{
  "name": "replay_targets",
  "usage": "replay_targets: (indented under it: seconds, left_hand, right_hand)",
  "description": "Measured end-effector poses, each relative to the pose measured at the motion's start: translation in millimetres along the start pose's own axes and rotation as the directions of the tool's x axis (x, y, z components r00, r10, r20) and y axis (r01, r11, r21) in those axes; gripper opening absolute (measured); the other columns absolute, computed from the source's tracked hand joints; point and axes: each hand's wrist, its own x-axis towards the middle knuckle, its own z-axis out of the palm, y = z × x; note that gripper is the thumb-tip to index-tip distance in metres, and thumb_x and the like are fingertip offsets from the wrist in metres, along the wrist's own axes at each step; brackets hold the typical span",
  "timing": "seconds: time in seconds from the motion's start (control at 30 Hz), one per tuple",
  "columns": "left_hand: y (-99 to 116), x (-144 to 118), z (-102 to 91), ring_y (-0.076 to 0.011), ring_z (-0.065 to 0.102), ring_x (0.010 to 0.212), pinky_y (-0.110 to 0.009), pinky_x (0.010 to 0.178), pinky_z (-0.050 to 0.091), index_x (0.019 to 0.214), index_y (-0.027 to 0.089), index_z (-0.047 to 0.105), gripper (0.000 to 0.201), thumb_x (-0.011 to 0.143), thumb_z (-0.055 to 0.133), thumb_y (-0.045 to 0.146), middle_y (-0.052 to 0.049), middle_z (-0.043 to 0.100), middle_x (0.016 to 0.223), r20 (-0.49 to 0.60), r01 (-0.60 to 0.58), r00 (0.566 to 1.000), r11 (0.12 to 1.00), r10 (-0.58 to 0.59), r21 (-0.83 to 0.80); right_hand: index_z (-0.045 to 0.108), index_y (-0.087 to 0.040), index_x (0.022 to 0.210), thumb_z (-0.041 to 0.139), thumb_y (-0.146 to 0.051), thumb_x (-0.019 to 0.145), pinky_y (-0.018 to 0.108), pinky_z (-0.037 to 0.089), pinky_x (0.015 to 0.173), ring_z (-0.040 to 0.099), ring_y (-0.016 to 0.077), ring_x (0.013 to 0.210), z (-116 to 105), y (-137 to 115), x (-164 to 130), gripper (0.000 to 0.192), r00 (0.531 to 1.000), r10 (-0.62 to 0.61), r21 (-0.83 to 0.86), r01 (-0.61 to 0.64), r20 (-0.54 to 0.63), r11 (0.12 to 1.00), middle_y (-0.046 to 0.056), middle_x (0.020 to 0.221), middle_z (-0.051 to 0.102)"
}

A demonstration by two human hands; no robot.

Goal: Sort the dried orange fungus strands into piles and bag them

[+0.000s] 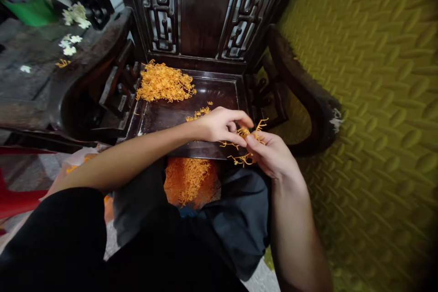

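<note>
Over the front edge of a dark wooden chair seat (219, 91), my two hands meet. My right hand (275, 153) is closed on a cluster of thin, branching orange sprigs (243, 159), their tips poking out past the fingers. My left hand (222, 125) reaches across from the left, thumb and fingers bent around the orange strands at the right hand's fingertips. Its exact grip is partly hidden. A large heap of small curly orange pieces (166, 83) lies at the seat's back left. A smaller scatter of pieces (201, 112) sits just behind my left hand.
Below the seat, between my knees, is an orange bag (191, 180) full of sprigs. Curved wooden armrests (315, 105) flank the seat. On the left, a wooden table (30, 86) carries white flowers (70, 44) and a green roll (30, 9). A yellow-green patterned surface (376, 100) fills the right.
</note>
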Motion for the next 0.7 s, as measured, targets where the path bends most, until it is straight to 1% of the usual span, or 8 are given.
replay_targets:
  seconds: [0.1, 0.23, 0.3, 0.4, 0.5, 0.53, 0.6, 0.7]
  left_hand:
    - [9, -5, 3.9, -0.0154, 0.071, 0.079, -0.030, 0.074, 0.054, 0.096, 0.013, 0.078, 0.022, 0.079, 0.082, 0.027, -0.006, 0.078, 0.088, -0.034, 0.016, 0.999, 0.999, -0.015, 0.029]
    - [12, -9, 7.2, -0.0157, 0.069, 0.073, -0.030, 0.070, 0.053, 0.086, 0.015, 0.080, 0.011, 0.076, 0.078, 0.018, -0.005, 0.078, 0.080, -0.235, 0.175, 0.961, 0.978, -0.145, 0.111]
    - [10, -9, 5.7, -0.0169, 0.069, 0.072, -0.032, 0.071, 0.052, 0.081, 0.017, 0.080, 0.010, 0.075, 0.073, 0.013, -0.004, 0.078, 0.079, -0.348, 0.263, 0.923, 0.932, -0.167, 0.251]
    - [0, -7, -11.9, -0.0205, 0.071, 0.082, -0.037, 0.083, 0.053, 0.081, 0.018, 0.082, 0.021, 0.077, 0.063, 0.009, -0.006, 0.079, 0.086, -0.524, 0.369, 0.846, 0.814, -0.095, 0.448]
    - [-19, -10, -40.4, -0.0223, 0.071, 0.088, -0.038, 0.091, 0.053, 0.088, 0.015, 0.083, 0.018, 0.080, 0.067, 0.013, -0.008, 0.080, 0.090, -0.686, 0.483, 0.721, 0.778, -0.095, 0.400]
    - [-27, -11, -47.7, -0.0220, 0.071, 0.088, -0.037, 0.092, 0.054, 0.091, 0.015, 0.083, 0.016, 0.081, 0.070, 0.015, -0.008, 0.080, 0.090, -0.692, 0.496, 0.709, 0.792, -0.133, 0.356]
    - [-42, -13, -54.4, -0.0214, 0.072, 0.088, -0.036, 0.094, 0.055, 0.094, 0.015, 0.084, 0.016, 0.084, 0.073, 0.018, -0.008, 0.080, 0.091, -0.626, 0.481, 0.757, 0.810, -0.190, 0.335]
    - [-61, -13, -48.7, -0.0224, 0.072, 0.099, -0.036, 0.100, 0.053, 0.097, 0.018, 0.086, 0.017, 0.085, 0.073, 0.018, -0.008, 0.081, 0.102, -0.434, 0.401, 0.880, 0.788, -0.191, 0.467]
  right_hand:
    - [0.058, -0.017, 0.065, 0.089, -0.062, 0.066, 0.022, 0.015, 0.043, 0.025, 0.0045, 0.046, 4, 2, -1, 0.055, 1.000, 0.005, 0.005, -0.005, 0.022, 1.000, -0.008, 0.052, 0.037]
    - [0.057, -0.016, 0.066, 0.090, -0.059, 0.067, 0.022, 0.017, 0.046, 0.027, 0.0047, 0.048, 10, 4, 1, 0.053, 0.999, 0.005, -0.075, -0.002, 0.037, 0.997, -0.007, 0.054, 0.040]
    - [0.056, -0.017, 0.065, 0.090, -0.057, 0.066, 0.022, 0.018, 0.046, 0.029, 0.0051, 0.049, 14, 4, 2, 0.053, 0.999, 0.003, -0.131, 0.003, 0.044, 0.991, -0.006, 0.055, 0.042]
    - [0.052, -0.018, 0.061, 0.089, -0.059, 0.066, 0.022, 0.017, 0.046, 0.027, 0.0055, 0.050, 17, 6, -1, 0.056, 0.994, 0.034, -0.186, -0.014, 0.106, 0.983, -0.007, 0.054, 0.039]
    - [0.047, -0.019, 0.060, 0.084, -0.062, 0.071, 0.022, 0.017, 0.047, 0.024, 0.0060, 0.050, 15, 9, -6, 0.058, 0.984, 0.057, -0.228, -0.017, 0.169, 0.973, -0.008, 0.055, 0.033]
    - [0.047, -0.019, 0.061, 0.082, -0.062, 0.074, 0.022, 0.019, 0.048, 0.025, 0.0064, 0.051, 14, 10, -7, 0.057, 0.982, 0.046, -0.249, 0.001, 0.182, 0.969, -0.008, 0.056, 0.034]
    - [0.054, -0.017, 0.066, 0.079, -0.060, 0.080, 0.022, 0.026, 0.051, 0.033, 0.0080, 0.055, 13, 10, -8, 0.051, 0.972, 0.008, -0.309, 0.067, 0.237, 0.949, -0.006, 0.060, 0.042]
    - [0.067, -0.016, 0.075, 0.072, -0.054, 0.089, 0.023, 0.041, 0.067, 0.051, 0.0125, 0.070, 19, 11, -8, 0.041, 0.904, -0.034, -0.463, 0.251, 0.426, 0.850, 0.000, 0.076, 0.057]
